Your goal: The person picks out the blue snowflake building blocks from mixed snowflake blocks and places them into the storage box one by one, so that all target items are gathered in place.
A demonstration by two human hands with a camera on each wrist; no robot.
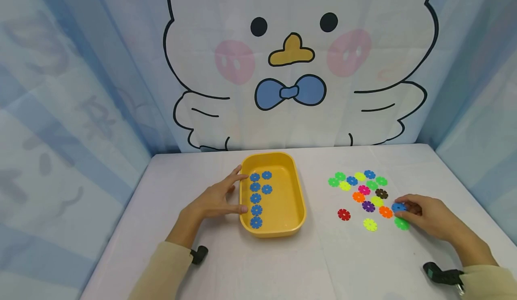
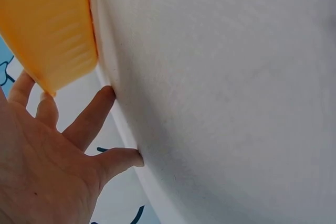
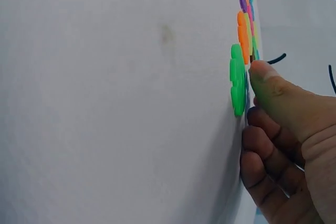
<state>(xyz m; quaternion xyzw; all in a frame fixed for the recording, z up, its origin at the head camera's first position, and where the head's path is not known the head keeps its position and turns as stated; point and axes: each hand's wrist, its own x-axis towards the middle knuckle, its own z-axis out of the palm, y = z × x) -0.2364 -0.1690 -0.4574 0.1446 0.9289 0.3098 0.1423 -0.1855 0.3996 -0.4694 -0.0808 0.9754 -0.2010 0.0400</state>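
A yellow tray [image 1: 282, 219] lies on the table, with several blue notched plastic discs [image 1: 256, 198] inside, most in a column along its left side. My left hand [image 1: 221, 198] rests its thumb and index fingertips at the tray's left rim, the fingers spread as in the left wrist view. At the right, my right hand [image 1: 428, 215] pinches a blue notched disc [image 1: 397, 207] between thumb and fingers, low over the table. A green disc [image 3: 238, 80] lies right beside the thumb, and an orange disc [image 1: 385, 212] sits just left of the held one.
Several loose discs, among them purple [image 1: 368, 206], dark brown [image 1: 381, 193], pink [image 1: 364, 190] and red [image 1: 344, 215] ones, are spread between the tray and my right hand. A curtain [image 1: 291, 125] with a cartoon bird stands behind the table's back edge.
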